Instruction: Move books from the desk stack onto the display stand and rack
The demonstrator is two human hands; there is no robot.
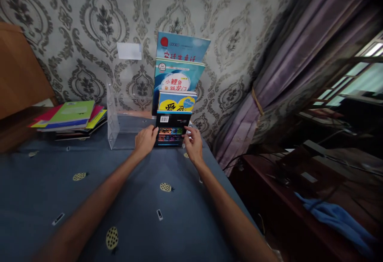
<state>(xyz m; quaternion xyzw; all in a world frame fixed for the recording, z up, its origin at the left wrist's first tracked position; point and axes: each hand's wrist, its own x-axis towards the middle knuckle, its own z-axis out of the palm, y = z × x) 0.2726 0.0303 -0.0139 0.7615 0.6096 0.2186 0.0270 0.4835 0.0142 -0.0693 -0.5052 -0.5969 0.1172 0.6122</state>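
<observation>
A black book (pixel 170 120), with a barcode and rows of small coloured pictures on its cover, stands upright at the front of a clear stepped plastic rack (pixel 112 122). My left hand (pixel 145 140) is closed on its left edge. At its right edge, my right hand (pixel 194 144) grips with thumb and fingers. Behind it, in rising rows, stand a yellow and blue book (pixel 163 101), a teal book (pixel 194 72) and a blue book (pixel 184 46) at the top. The rack's left half shows bare transparent steps.
A pile of colourful books (pixel 72 112) lies left of the rack on the blue tablecloth (pixel 131 214). Further left is a brown wooden panel (pixel 20 70). A purple curtain (pixel 287 66) hangs at right, above a dark red table (pixel 269 190) with cables and a blue cloth (pixel 338 222).
</observation>
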